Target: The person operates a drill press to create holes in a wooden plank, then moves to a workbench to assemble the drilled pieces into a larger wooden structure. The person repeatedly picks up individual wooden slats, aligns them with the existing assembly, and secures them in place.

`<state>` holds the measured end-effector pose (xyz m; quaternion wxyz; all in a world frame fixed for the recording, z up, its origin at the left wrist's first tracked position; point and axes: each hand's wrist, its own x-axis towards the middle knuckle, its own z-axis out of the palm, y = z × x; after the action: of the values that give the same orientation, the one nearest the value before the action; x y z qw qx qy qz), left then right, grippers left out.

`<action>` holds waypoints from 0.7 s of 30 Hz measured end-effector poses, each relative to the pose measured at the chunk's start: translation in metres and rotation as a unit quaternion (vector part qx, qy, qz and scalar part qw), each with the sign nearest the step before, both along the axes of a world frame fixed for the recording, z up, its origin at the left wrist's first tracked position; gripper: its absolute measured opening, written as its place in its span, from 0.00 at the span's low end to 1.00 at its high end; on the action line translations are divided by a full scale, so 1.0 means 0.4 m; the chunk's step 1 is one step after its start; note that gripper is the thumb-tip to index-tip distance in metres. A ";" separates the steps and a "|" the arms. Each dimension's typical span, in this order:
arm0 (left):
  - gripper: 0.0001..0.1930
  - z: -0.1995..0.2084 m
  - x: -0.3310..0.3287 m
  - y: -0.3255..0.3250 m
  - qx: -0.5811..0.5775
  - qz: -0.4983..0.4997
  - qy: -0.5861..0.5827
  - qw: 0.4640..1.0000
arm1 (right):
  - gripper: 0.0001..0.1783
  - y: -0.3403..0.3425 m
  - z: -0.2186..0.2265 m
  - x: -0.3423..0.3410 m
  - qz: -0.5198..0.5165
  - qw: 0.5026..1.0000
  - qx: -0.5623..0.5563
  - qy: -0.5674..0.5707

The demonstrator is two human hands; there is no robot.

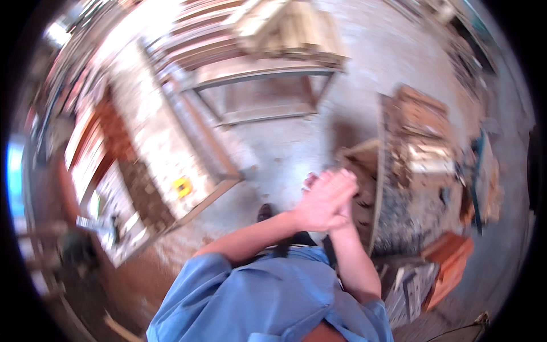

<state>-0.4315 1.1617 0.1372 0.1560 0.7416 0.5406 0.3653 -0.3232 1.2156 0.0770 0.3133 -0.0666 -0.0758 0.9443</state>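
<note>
In front of my blue shirt, my left hand (325,200) lies flat across my right hand (343,217), fingers stretched out together toward the upper right. Most of the right hand is hidden beneath it; a few of its fingertips show past the left hand's upper edge, apart from one another. No object shows in or between the hands. Closest to them, on the right, is a worktable (399,219) strewn with dark bits and wood pieces. The hands and surroundings are somewhat smeared by motion.
To the left runs a long bench (149,102) with a yellow tape measure (182,186) near its front corner. Ahead, stacked timber (290,34) rests on a low metal-framed stand (268,73). Wooden blocks (424,117) sit on the right worktable; reddish-brown boards (448,265) stand below it.
</note>
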 end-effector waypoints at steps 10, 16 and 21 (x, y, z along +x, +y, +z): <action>0.24 -0.150 -0.276 -0.292 -0.212 0.184 0.019 0.960 | 0.13 -0.038 0.164 0.061 -0.073 0.842 0.223 -0.485; 0.17 -0.049 -0.334 -0.529 -0.171 0.331 -0.106 0.922 | 0.12 -0.118 -0.006 0.061 0.054 0.798 0.228 -0.555; 0.15 -0.004 -0.346 -0.744 -0.101 0.504 -0.082 0.854 | 0.14 -0.192 -0.024 -0.043 0.168 0.757 0.270 -0.571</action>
<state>-0.5700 0.8641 0.1357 0.0684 0.3148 0.8594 0.3971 -0.3403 1.1389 0.0673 0.0530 -0.4919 -0.5027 0.7089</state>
